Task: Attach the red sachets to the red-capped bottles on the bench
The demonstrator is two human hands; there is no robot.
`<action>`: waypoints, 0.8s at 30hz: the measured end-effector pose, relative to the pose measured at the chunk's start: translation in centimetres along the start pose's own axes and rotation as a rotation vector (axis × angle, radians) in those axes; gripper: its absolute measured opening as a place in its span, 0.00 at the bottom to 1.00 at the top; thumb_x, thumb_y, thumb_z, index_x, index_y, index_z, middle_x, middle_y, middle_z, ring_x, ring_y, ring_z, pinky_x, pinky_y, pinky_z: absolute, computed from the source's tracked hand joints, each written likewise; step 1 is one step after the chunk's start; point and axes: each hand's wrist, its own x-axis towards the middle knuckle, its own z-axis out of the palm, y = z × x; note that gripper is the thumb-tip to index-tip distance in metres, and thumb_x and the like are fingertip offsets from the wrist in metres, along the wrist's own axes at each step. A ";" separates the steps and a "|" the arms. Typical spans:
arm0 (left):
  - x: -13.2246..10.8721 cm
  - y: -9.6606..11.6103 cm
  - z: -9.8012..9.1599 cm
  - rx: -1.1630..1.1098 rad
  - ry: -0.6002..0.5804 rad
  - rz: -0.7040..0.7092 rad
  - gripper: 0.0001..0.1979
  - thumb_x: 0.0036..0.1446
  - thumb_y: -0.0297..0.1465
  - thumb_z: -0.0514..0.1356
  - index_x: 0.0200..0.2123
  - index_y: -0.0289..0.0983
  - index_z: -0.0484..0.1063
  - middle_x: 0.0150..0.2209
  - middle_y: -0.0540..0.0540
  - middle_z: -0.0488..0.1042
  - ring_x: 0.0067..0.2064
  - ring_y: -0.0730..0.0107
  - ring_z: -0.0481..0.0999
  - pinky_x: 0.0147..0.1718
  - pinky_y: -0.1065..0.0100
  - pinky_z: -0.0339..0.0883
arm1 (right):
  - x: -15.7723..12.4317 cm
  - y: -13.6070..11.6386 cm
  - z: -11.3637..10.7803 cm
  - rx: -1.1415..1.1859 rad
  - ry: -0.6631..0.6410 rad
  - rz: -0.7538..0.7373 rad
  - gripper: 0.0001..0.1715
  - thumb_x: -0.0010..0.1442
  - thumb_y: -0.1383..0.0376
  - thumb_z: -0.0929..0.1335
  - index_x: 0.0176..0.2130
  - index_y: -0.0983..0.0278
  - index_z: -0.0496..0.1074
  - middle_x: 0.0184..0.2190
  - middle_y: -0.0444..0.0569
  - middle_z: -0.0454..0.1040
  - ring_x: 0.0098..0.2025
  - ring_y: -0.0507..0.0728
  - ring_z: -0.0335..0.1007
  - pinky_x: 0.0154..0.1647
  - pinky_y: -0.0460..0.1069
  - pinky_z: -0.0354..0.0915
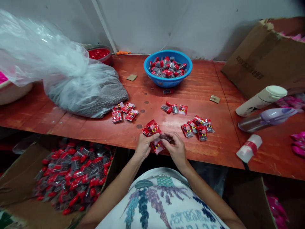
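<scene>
I hold a small fan of red sachets (152, 128) in my left hand (143, 146), thumb pressed across them, so that grip is clenched on the packets at the near edge of the surface (100, 130). One more sachet (157, 147) hangs below, between both hands. My right hand (176, 149) pinches a small dark capsule-like piece (165, 137) just beside the fan, fingers closed on it. The sachets carry a yellow and black round mark; the print is too small to read.

Just right of my hands lies a row of the same red sachets (197, 128), and a smaller cluster (175, 109) sits farther back. To the left another cluster (124, 112) rests against a clear plastic bag (71, 79) filled with small dark pellets. Behind these stands a blue bowl (168, 82) heaped with red-capped clear vials. A red tub (100, 54) shows behind the bag, and two tan card scraps (132, 77) lie on the wood.

At the right, a white bottle (260, 101) and a lilac bottle (267, 119) lie on their sides, with a white container with a red band (249, 148) near the edge. A torn cardboard box (264, 57) leans behind them; it bears dark lettering that I cannot read. Below the surface on my left, an open carton (14, 190) holds many red-capped vials (73, 175).
</scene>
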 end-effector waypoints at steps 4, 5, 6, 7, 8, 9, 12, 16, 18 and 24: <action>0.1 0.0 -0.1 0.018 -0.051 -0.018 0.11 0.34 0.24 0.72 0.25 0.32 0.76 0.26 0.47 0.78 0.26 0.71 0.76 0.31 0.71 0.70 | -0.1 0.0 -0.1 0.063 -0.001 0.035 0.13 0.55 0.61 0.70 0.42 0.61 0.73 0.39 0.49 0.75 0.40 0.56 0.73 0.43 0.51 0.70; 0.1 0.0 -0.2 0.018 -0.069 -0.024 0.11 0.34 0.24 0.72 0.26 0.32 0.76 0.26 0.46 0.78 0.27 0.71 0.76 0.31 0.71 0.70 | 0.0 0.1 -0.1 0.131 -0.015 0.083 0.14 0.55 0.61 0.70 0.42 0.61 0.72 0.39 0.49 0.76 0.40 0.56 0.73 0.43 0.52 0.70; 0.2 0.0 -0.3 0.015 -0.083 -0.028 0.11 0.35 0.24 0.72 0.26 0.32 0.76 0.27 0.46 0.78 0.27 0.70 0.76 0.31 0.71 0.70 | 0.0 0.2 -0.1 0.196 -0.032 0.130 0.14 0.54 0.61 0.71 0.42 0.62 0.72 0.39 0.49 0.76 0.40 0.56 0.73 0.43 0.52 0.70; 0.2 0.0 -0.3 0.009 -0.094 -0.030 0.11 0.35 0.23 0.72 0.26 0.32 0.76 0.27 0.46 0.78 0.27 0.71 0.76 0.31 0.71 0.70 | 0.1 0.2 -0.1 0.246 -0.050 0.168 0.15 0.54 0.61 0.71 0.42 0.63 0.72 0.39 0.49 0.76 0.39 0.56 0.73 0.42 0.52 0.71; 0.2 0.0 -0.4 0.003 -0.102 -0.031 0.11 0.35 0.23 0.72 0.26 0.32 0.76 0.26 0.47 0.78 0.27 0.71 0.76 0.30 0.71 0.70 | 0.1 0.3 -0.1 0.276 -0.061 0.194 0.16 0.54 0.61 0.71 0.42 0.63 0.72 0.39 0.49 0.76 0.39 0.56 0.73 0.41 0.52 0.71; 0.2 -0.1 -0.4 -0.002 -0.106 -0.032 0.11 0.35 0.23 0.71 0.26 0.32 0.76 0.26 0.47 0.78 0.26 0.71 0.76 0.30 0.71 0.70 | 0.1 0.3 -0.1 0.287 -0.065 0.208 0.16 0.54 0.61 0.71 0.43 0.63 0.71 0.39 0.49 0.76 0.38 0.56 0.73 0.40 0.52 0.71; 0.1 -0.2 -0.1 -0.004 -0.104 -0.036 0.09 0.37 0.25 0.71 0.25 0.32 0.76 0.25 0.47 0.77 0.25 0.71 0.75 0.29 0.71 0.69 | -0.1 0.4 0.0 0.215 -0.040 0.161 0.17 0.55 0.60 0.70 0.44 0.63 0.71 0.40 0.50 0.76 0.39 0.56 0.73 0.42 0.53 0.71; 0.0 -0.2 0.2 0.000 -0.088 -0.037 0.09 0.37 0.25 0.71 0.23 0.32 0.74 0.24 0.47 0.76 0.24 0.72 0.74 0.27 0.72 0.68 | -0.6 0.5 0.3 -0.007 0.006 0.007 0.15 0.59 0.59 0.67 0.44 0.63 0.72 0.42 0.51 0.74 0.43 0.57 0.72 0.47 0.53 0.68; 0.0 -0.3 0.3 -0.004 -0.083 -0.023 0.10 0.37 0.26 0.71 0.23 0.32 0.73 0.23 0.48 0.75 0.24 0.73 0.73 0.26 0.72 0.67 | -0.7 0.5 0.3 -0.100 0.018 -0.047 0.14 0.60 0.59 0.66 0.45 0.63 0.72 0.41 0.52 0.74 0.43 0.57 0.71 0.46 0.52 0.68; 0.0 -0.7 0.2 -0.045 -0.063 -0.019 0.11 0.36 0.26 0.72 0.24 0.32 0.73 0.23 0.49 0.76 0.24 0.73 0.73 0.26 0.72 0.68 | -0.7 0.8 0.4 -0.161 0.033 -0.123 0.14 0.60 0.61 0.66 0.45 0.62 0.72 0.39 0.50 0.71 0.41 0.56 0.70 0.43 0.51 0.68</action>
